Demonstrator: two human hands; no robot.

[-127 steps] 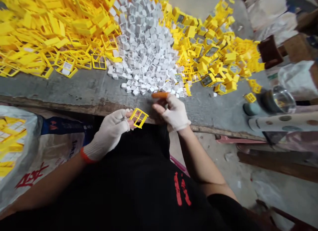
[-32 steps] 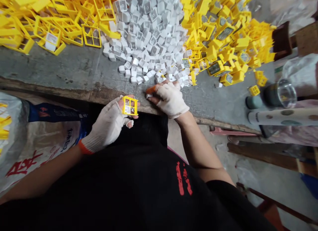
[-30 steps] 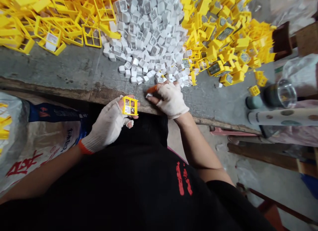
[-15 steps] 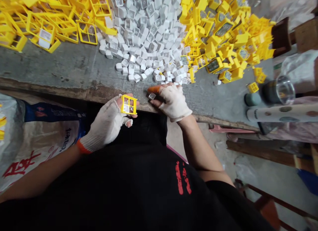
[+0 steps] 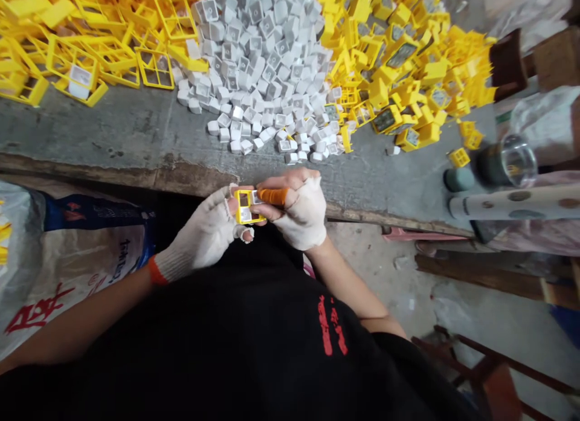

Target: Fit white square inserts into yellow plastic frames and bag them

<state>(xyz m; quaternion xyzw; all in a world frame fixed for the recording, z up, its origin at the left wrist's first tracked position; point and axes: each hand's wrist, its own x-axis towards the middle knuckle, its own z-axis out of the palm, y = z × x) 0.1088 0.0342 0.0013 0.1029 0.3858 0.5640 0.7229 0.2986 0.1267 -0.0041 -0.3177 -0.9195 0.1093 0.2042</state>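
My left hand (image 5: pixel 203 231), in a white fingerless glove, is closed on a small yellow four-opening plastic frame (image 5: pixel 238 215). One lower opening holds a white piece (image 5: pixel 245 214). My right hand (image 5: pixel 296 206), gloved too and with an orange cover on one finger, pinches a small white plastic cap (image 5: pixel 256 197) at the frame's upper right opening. Its fingers partly hide the frame's right side. Both hands are just in front of the table edge. Beyond them lies a heap of white caps (image 5: pixel 267 77).
Yellow frames (image 5: pixel 154 67) are piled at the back left of the grey table (image 5: pixel 136 128); yellow blocks (image 5: pixel 385 92) heap up at the right. A clear cup (image 5: pixel 519 161) and a white patterned roll (image 5: pixel 516 205) lie at the right edge. A printed sack (image 5: pixel 99 246) stands at lower left.
My right hand has drawn back from the heap's edge with a white cap and come left to the frame. My left hand has shifted slightly right and down.
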